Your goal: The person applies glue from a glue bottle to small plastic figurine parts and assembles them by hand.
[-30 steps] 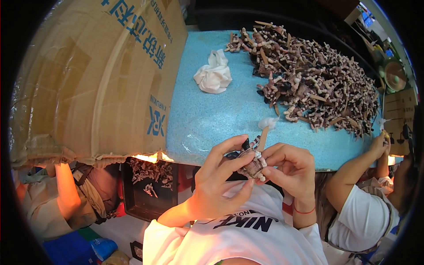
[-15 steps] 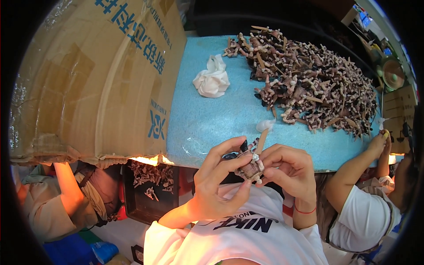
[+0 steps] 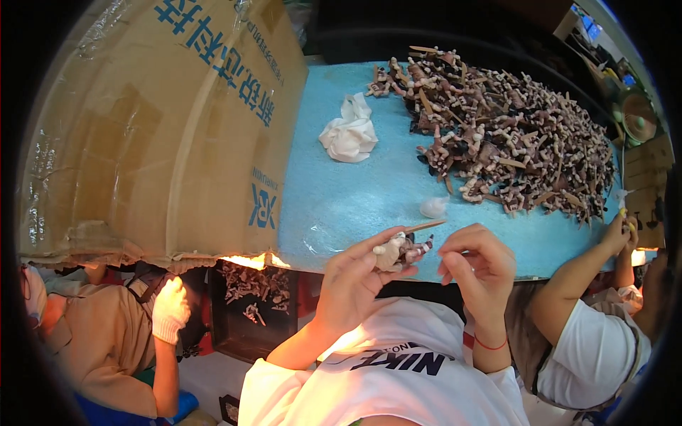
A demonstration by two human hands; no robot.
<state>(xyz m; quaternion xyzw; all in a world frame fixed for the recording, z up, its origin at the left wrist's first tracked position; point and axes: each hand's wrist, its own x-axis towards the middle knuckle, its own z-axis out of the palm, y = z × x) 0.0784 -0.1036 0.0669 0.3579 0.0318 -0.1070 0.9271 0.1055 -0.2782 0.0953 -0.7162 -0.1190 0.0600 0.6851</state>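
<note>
My left hand (image 3: 352, 284) holds a small toy figurine (image 3: 395, 254), pinched between thumb and fingers just above the table's front edge. The figurine has a pale brownish body and striped dark-and-light limbs, and a flat tan blade-like piece (image 3: 426, 226) sticks out past its far side. Just right of it, apart from the figurine, my right hand (image 3: 484, 273) is raised with its fingers curled in toward the thumb. Whatever may lie between those fingertips is too small to make out. Beyond my hands is a small whitish translucent lump (image 3: 434, 207) on the table.
A big heap of similar figurines (image 3: 511, 142) covers the right of the blue tabletop (image 3: 320, 206). Crumpled white tissue (image 3: 349, 131) lies left of it. A large cardboard box (image 3: 142, 142) stands at left. Below are a dark bin (image 3: 245, 334), a co-worker's gloved hand (image 3: 170, 310) and another co-worker's arm (image 3: 575, 273).
The figurine has turned over in my left hand, its tan blade swinging nearly level. My right hand has come away from it to the right. A co-worker's gloved hand has appeared at left.
</note>
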